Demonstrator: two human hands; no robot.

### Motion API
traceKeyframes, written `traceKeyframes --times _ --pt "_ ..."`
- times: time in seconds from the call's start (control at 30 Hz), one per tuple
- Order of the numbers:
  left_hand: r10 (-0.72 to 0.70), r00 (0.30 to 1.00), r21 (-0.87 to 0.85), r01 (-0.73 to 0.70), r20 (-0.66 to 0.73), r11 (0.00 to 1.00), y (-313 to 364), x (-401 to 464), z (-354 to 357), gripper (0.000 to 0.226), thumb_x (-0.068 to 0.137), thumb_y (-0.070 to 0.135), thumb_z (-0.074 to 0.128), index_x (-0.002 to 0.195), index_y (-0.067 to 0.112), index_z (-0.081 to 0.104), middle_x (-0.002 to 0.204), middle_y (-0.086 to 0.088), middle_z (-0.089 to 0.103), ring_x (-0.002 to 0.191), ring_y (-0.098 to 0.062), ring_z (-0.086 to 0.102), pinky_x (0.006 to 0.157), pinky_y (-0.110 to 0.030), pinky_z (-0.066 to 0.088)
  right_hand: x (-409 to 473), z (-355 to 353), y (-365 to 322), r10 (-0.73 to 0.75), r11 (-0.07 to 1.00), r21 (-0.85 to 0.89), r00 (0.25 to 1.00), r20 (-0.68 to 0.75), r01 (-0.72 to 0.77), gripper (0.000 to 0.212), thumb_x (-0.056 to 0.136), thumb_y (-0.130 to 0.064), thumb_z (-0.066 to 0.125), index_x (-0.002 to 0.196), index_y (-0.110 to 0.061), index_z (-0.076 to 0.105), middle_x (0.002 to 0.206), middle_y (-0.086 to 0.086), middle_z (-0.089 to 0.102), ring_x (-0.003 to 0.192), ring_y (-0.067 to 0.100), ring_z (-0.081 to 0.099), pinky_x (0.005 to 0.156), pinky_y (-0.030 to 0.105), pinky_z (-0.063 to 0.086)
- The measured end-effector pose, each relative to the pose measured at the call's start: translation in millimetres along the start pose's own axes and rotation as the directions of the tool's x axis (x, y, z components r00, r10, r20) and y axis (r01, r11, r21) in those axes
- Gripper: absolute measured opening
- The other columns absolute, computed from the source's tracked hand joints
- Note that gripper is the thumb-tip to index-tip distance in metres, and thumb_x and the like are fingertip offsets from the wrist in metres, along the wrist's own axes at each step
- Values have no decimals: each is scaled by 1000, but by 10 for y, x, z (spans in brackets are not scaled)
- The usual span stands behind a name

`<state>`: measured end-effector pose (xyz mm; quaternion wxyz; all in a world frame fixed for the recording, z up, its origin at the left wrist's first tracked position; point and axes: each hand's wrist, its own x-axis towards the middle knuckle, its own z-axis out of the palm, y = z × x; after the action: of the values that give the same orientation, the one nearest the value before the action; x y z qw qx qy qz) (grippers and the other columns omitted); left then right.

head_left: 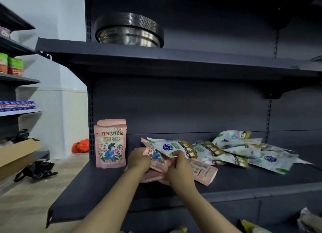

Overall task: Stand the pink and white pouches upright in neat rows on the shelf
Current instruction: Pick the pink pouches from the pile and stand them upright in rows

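Left grip: my left hand (139,158) was curled round the edge of a pink floral plastic pouch (157,157) in the loose pile, at the middle of the dark grey metal shelf (97,189).
Right grip: my right hand (179,165) pinched the lower edge of a white and gold plastic pouch (171,147), which was tilted up over the pink ones.
Standing pouches: two pink floral pouches (110,145) stood upright at the shelf's left end, one close behind the other, near the perforated upright post (90,128).
Pink pile: more pink pouches (202,170) lay flat under and just beside my hands.
White pile: a heap of white and gold pouches (244,151) lay overlapping to the right, towards the back of the shelf.
Upper shelf: a stack of round dark-rimmed metal dishes (129,30) sat on the shelf above.
Floor, left: an open brown cardboard box (17,152), a crumpled black plastic bag (37,169) and an orange plastic bag (80,146).
Far-left shelving: green and red cans (13,65) and blue packets (17,105).
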<state>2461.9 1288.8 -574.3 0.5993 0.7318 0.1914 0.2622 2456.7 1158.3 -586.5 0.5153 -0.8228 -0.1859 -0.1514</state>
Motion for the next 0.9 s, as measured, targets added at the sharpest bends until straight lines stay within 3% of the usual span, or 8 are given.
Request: traceKeyframes --times 0.07,0.2,0.37,0.47,0.53,0.67,0.8,0.9 --pt "109 993 90 -105 -47 990 127 -216 -105 38 84 -7 40 100 18 64 95 1 64 86 -20 61 70 -24 49 -11 -3 -21 10 998 55 1000 -21 -9 28 91 -3 40 118 -8 47 115 13 60 105 29 55 76 28 40" --pt "276 953 104 -264 -124 959 103 -406 -366 38 89 -5 43 119 11 59 111 -3 61 96 -19 57 84 -31 49 -29 81 -88 92 955 276 993 69 -108 31 92 -24 53 121 -13 45 120 10 60 104 24 60 87 33 48" --pt "282 957 -269 -292 -76 918 46 -580 -695 35 92 -3 46 101 28 58 106 3 62 95 -15 62 78 -28 52 -125 213 -235 118 735 577 906 407 -355 92 71 -43 77 141 -30 20 130 2 56 112 20 60 100 36 45" --pt "229 973 -507 -184 28 842 25 -567 -801 33 92 -4 46 117 16 55 114 -4 63 98 -17 64 81 -31 57 -120 300 -298 11 645 652 858 514 -399 70 70 -34 79 129 -19 44 114 0 70 103 19 67 84 36 56" --pt "236 971 -554 -172 47 815 16 -538 -840 35 92 -4 46 122 12 53 115 -7 64 98 -18 65 80 -29 57 -116 340 -340 -36 654 665 863 504 -361 44 79 -25 73 119 -15 58 108 4 72 96 20 68 66 26 56" --pt "265 963 -553 -191 57 811 7 -493 -893 33 92 -4 47 115 16 57 107 -1 69 93 -15 70 78 -29 59 -82 356 -389 -98 660 692 880 465 -293 28 85 -19 67 112 -12 63 103 6 74 93 24 70 61 24 55" --pt "286 957 -327 -255 48 910 -75 -396 -984 34 87 0 58 113 21 54 113 0 67 103 -14 65 85 -31 54 43 411 -456 -165 793 588 875 456 -157 27 86 -17 66 113 -14 62 108 3 73 98 18 70 84 32 57" --pt "308 951 -102 -309 -24 946 -131 -270 -1091 37 82 6 67 102 30 49 111 4 64 102 -12 62 84 -28 53 209 576 -521 -216 949 303 873 437 83 32 85 -27 66 115 -17 61 113 0 69 101 14 66 88 31 55"
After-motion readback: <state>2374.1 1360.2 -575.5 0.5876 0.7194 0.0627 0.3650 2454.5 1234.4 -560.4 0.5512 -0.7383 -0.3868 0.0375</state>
